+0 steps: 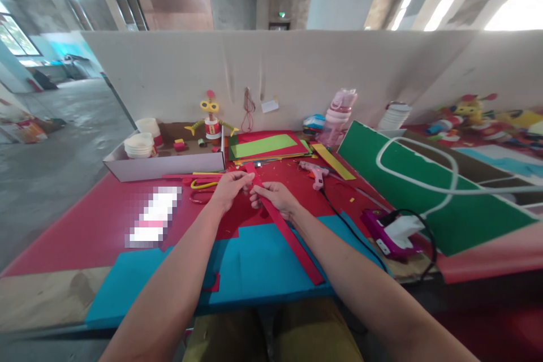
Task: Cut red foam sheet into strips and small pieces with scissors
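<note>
A long red paper strip (292,240) runs slantwise from between my hands toward the table's near edge. My left hand (232,185) pinches its far end with thumb and fingers. Close beside it, my right hand (274,197) is closed on the same strip a little nearer to me. Beneath my forearms lies a blue sheet (250,260), with a small red scrap (214,283) on it. To the left of my left hand are yellow scissors-like handles (202,184), partly hidden by that hand. A pink glue gun (314,172) rests to the right of my right hand.
A shallow box (165,168) with paper cups (139,145) stands at left, a cup figure (212,127) behind it. Green and red sheets (263,147) lie at the back. At right are a yellow strip (333,161), a purple power strip (388,235) with cables, and a green panel (416,198).
</note>
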